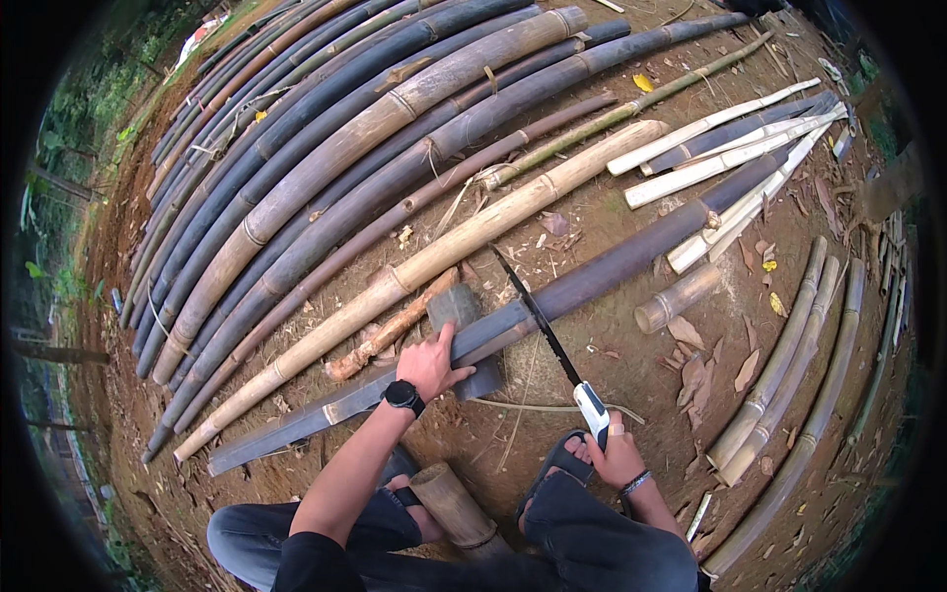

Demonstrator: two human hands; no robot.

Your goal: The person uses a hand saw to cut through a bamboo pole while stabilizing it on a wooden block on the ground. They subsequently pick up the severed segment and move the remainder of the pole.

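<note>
My left hand (424, 365), with a black watch at the wrist, clasps a long dark bamboo pole (621, 259) from above. Its thumb and index finger are spread over the pole. In my right hand (617, 457) is the white and black handle of a handsaw (552, 340). The saw's black blade lies across the pole, to the right of my left hand, its tip pointing away from me. Left of the blade, the pole shows a long flat grey strip (326, 409). A short dark grey piece (480, 380) lies crosswise beneath the pole.
Many long bamboo poles (326, 163) lie side by side beyond, with a pale pole (395, 281) nearest. Split pale strips (730, 148) lie at far right. A short bamboo piece (679, 296) and more poles (774, 370) are to the right. A thick bamboo section (454, 503) stands between my feet.
</note>
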